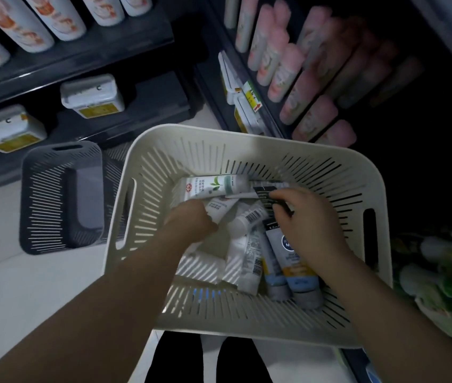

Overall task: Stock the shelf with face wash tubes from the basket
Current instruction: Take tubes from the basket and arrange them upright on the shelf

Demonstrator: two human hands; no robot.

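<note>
Left hand (191,220) sits curled among white tubes (247,218) in the basket (247,137); what it holds cannot be told. Right hand (303,214) pinches a black tube (264,195) at 12 o'clock. Best to lift it straight up, then move to the shelf (274,121) at 1 o'clock.

Dim, dark right side, motion-blurred, wide-angle distortion

The light is dim. Dark shelves (94,60) rise above a pale floor (23,294). A grey basket (53,194) sits on it.
</note>
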